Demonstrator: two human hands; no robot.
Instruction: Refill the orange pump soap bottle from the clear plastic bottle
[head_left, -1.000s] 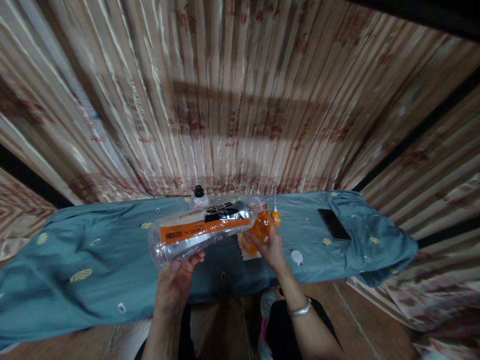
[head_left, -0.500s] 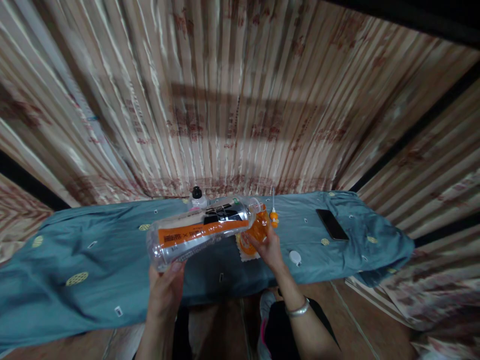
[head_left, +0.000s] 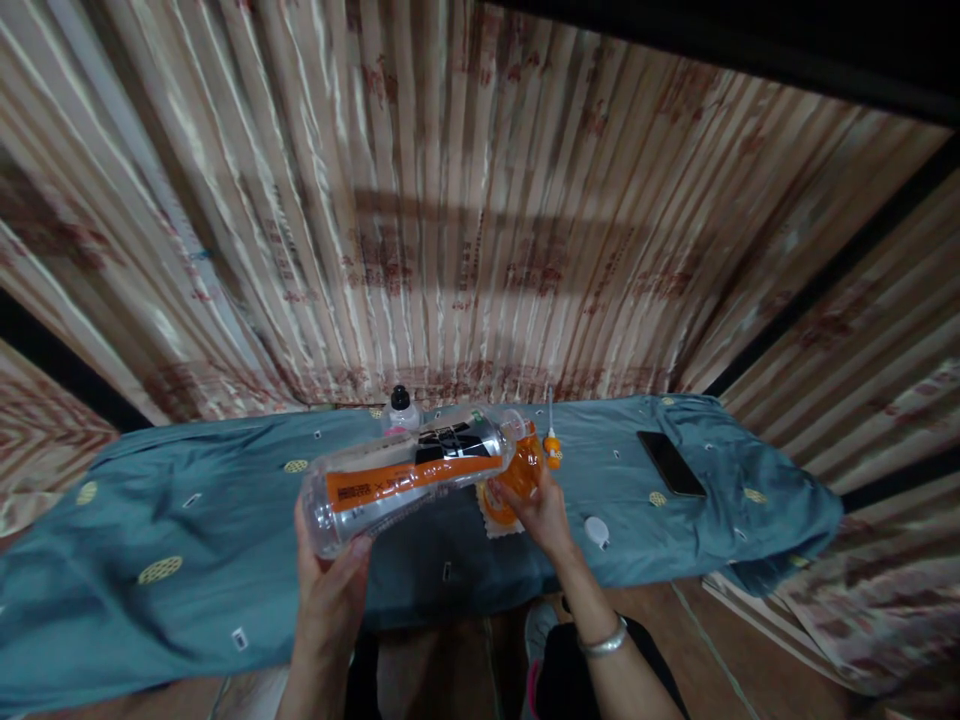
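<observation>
My left hand (head_left: 334,580) is wrapped round the base of a large clear plastic bottle (head_left: 420,475) with an orange, silver and black label. The bottle lies tilted in the air, its neck pointing right and slightly up in view. Its mouth meets the top of a small orange see-through bottle (head_left: 521,468); whether the two touch I cannot tell. Around the orange bottle my right hand (head_left: 541,510) is closed. Under it lies a pale mat with a scalloped edge (head_left: 499,528). Just beyond my right hand is an orange pump top (head_left: 553,450) with a thin tube.
A blue-green patterned cloth (head_left: 225,500) covers the bench. On it are a black phone (head_left: 671,463), a white round lid (head_left: 597,531) and a clear bottle with a black cap (head_left: 400,405). A pleated curtain (head_left: 465,200) hangs behind.
The whole view has shifted slightly, so things sit a little lower in it. Both hands keep their hold, and the large bottle's mouth stays at the top of the orange bottle.
</observation>
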